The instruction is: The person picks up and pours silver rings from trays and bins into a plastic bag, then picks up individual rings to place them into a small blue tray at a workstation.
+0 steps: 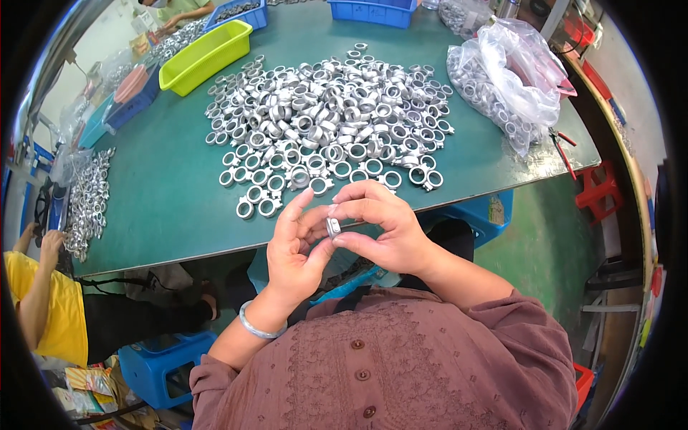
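Between my two hands, just off the table's near edge, a small silver metal ring clamp point(333, 226) is held up, turned so that its side lug faces me. The thumb and fingers of my left hand point(297, 247) pinch it from the left. From the right, the thumb and fingertips of my right hand point(383, 228) close on the same part. Part of the ring is hidden behind my fingers. Beyond my hands a wide heap of like silver ring clamps point(337, 107) spreads over the green table point(165, 186), with single rings lying flat along its near side.
A yellow-green bin point(208, 57) stands left of the heap, and a blue bin point(373, 12) at the back. On the right are a clear plastic bag of rings point(509, 86) and red-handled pliers point(564, 152). At far left, a person in yellow point(54, 308) sits by another pile point(89, 204).
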Motion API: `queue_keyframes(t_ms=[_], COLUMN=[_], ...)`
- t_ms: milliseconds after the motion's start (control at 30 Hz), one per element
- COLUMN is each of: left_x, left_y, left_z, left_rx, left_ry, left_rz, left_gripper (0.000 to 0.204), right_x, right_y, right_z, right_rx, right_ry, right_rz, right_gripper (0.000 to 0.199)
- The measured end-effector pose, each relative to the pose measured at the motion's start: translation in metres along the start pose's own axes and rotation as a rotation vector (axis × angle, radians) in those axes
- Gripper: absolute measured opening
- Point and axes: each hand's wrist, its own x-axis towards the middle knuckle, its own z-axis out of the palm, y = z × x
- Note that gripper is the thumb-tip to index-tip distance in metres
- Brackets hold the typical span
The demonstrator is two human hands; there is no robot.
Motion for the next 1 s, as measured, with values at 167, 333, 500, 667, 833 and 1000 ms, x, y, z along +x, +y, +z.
queue_keyframes(t_ms=[167,333,500,667,833,1000], left_x=[0.001,0.001,0.001,0.000,0.000,0.000], left_y=[0.000,-0.003,-0.001,0.004,0.005,0.007], left_z=[0.000,-0.001,-0.001,-0.002,-0.003,-0.003], left_rx=[-0.070,-0.146,-0.036,0.049,0.120,0.157], left_ry=[-0.018,-0.016,-0.009,-0.003,-0.005,-0.015], left_rz=[-0.012,-0.035,0.016,0.051,0.091,0.114], left_gripper=[0.063,0.064,0.067,0.071,0.072,0.071], right_x=[0.000,0.001,0.000,-0.001,0.000,-0.001], right_y=[0.000,0.000,-0.006,0.000,-0.001,0.005], right_z=[0.002,0.003,-0.001,-0.006,-0.007,-0.006], right_rx=[-0.009,-0.053,0.072,0.171,0.244,0.261], right_ry=[0.018,0.038,0.002,-0.044,-0.060,-0.064], right_rz=[-0.010,-0.042,0.171,0.229,0.243,0.230], right_gripper=[0.032,0.032,0.026,0.022,0.015,0.010])
